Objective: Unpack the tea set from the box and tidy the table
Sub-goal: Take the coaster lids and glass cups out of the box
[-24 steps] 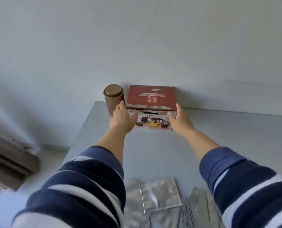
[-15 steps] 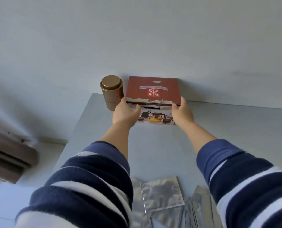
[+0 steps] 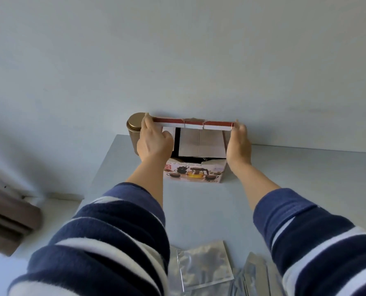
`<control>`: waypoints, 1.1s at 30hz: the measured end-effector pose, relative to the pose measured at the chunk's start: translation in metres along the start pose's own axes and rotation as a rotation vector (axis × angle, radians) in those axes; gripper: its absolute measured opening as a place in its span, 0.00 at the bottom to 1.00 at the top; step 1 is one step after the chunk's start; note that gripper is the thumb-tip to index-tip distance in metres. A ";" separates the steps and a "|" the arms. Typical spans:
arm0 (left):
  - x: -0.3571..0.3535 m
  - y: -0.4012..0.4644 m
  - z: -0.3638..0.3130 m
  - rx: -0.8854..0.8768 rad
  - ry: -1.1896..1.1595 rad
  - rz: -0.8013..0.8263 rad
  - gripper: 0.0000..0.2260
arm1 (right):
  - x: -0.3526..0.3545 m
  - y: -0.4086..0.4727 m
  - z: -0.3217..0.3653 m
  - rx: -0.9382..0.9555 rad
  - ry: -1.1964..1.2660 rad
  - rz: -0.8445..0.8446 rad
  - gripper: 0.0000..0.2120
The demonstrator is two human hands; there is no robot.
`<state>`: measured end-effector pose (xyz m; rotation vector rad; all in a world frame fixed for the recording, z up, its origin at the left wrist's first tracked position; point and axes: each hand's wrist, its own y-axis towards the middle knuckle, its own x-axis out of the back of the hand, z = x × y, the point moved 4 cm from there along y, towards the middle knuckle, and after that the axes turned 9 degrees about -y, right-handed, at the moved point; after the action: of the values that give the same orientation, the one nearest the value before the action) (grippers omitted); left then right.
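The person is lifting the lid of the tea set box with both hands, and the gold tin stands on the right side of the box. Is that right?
Not quite. In the head view the gold tin stands on the left side of the tea set box, behind the left hand. The rest holds: the left hand and the right hand both hold up the lid.

Plain pale wall point(image 3: 177, 50); grey table point(image 3: 199, 210) against it; brown furniture point(image 3: 5, 221) at left edge.

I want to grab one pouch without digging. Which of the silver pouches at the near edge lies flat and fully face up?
The foil pouch between the two sleeves: it lies flat, its whole face showing. The foil pouches to its right are bunched together and show mostly edges.
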<state>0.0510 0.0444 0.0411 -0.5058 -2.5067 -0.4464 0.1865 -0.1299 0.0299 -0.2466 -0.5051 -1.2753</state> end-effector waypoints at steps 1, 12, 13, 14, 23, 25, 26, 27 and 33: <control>-0.001 0.010 -0.006 0.005 -0.020 0.028 0.25 | 0.000 0.009 0.005 0.008 0.017 0.011 0.21; -0.034 0.073 -0.029 -0.131 0.031 0.282 0.33 | -0.033 0.077 0.036 0.137 -0.134 0.206 0.34; -0.037 0.075 -0.026 -0.129 0.050 0.289 0.33 | -0.036 0.077 0.033 0.102 -0.156 0.246 0.34; -0.040 0.076 -0.022 -0.112 0.051 0.304 0.33 | -0.040 0.076 0.028 0.055 -0.176 0.293 0.35; -0.057 0.060 0.011 0.011 0.234 0.426 0.35 | -0.045 0.066 0.009 -0.031 -0.298 0.405 0.42; -0.055 0.055 0.011 0.007 0.248 0.422 0.36 | -0.043 0.062 0.008 -0.027 -0.333 0.412 0.43; -0.053 0.052 0.012 0.004 0.257 0.422 0.36 | -0.042 0.060 0.007 -0.025 -0.349 0.418 0.43; -0.053 0.050 0.014 0.004 0.265 0.424 0.37 | -0.041 0.058 0.007 -0.024 -0.368 0.428 0.43; -0.046 0.028 0.012 0.047 0.288 0.477 0.34 | -0.039 0.024 -0.001 -0.057 -0.582 0.651 0.51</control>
<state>0.0939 0.0624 0.0114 -0.9196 -2.0295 -0.2518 0.2019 -0.0902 0.0121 -0.7756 -0.8008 -0.5654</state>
